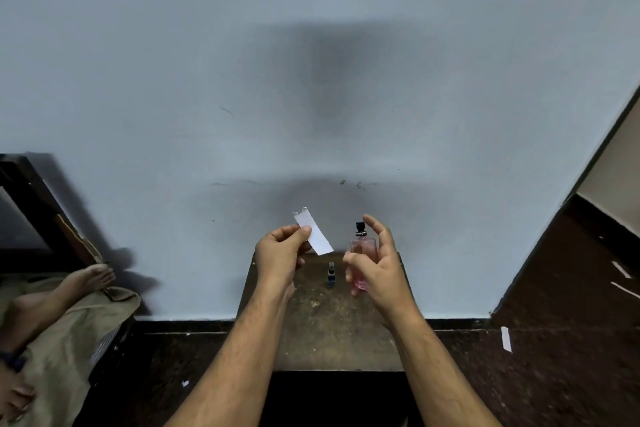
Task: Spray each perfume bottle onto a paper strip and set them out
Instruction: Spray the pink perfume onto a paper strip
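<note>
My left hand [278,255] pinches a white paper strip [316,234] and holds it up, tilted, in front of the wall. My right hand [379,262] grips a clear bottle of pink perfume [362,260] upright, just right of the strip. The forefinger hovers over its black spray head [360,227], which points toward the strip. A small dark blue bottle [331,274] stands on the little worn table [329,329] between my hands.
A pale blue wall rises right behind the table. Loose paper strips [506,339] lie on the dark floor at the right. At the left another person's bare feet [91,279] rest on a tan cloth, beside a dark wooden frame [31,191].
</note>
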A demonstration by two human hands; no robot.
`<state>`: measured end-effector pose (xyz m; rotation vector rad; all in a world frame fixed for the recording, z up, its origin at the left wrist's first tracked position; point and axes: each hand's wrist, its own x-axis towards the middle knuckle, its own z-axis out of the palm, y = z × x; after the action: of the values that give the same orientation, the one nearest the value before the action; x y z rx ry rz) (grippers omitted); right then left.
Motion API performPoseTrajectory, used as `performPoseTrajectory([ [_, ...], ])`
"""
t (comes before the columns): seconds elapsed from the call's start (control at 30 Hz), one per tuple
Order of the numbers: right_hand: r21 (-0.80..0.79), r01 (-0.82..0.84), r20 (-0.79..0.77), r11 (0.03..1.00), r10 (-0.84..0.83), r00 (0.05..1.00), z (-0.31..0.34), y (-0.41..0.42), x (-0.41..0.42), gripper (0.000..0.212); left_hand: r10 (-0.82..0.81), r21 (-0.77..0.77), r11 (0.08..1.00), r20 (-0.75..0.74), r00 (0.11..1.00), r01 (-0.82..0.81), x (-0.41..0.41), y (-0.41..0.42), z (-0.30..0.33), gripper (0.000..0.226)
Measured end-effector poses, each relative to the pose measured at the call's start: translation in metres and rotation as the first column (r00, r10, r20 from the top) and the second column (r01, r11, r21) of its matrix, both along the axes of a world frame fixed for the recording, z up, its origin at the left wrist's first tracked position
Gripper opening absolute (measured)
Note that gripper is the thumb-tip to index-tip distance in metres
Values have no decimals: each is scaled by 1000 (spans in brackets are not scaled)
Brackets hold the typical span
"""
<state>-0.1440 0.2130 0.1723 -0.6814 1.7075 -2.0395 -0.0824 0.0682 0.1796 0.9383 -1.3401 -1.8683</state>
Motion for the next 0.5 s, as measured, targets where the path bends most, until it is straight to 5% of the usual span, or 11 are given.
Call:
performPoseTrajectory([
  [0.23, -21, -89, -78, 996, 87, 993, 22, 12, 6, 51, 59, 93, 995, -158, 986, -45, 4, 20, 25, 12],
  [0.4, 41, 53, -200, 998, -44, 979, 29, 13, 8, 48, 42, 107, 994, -234, 971, -17, 2, 27, 35, 17],
  [0.5, 59, 196, -164, 979, -184, 969, 28, 3, 3, 28, 0, 70, 997, -203, 979, 14, 2, 32, 35, 9],
])
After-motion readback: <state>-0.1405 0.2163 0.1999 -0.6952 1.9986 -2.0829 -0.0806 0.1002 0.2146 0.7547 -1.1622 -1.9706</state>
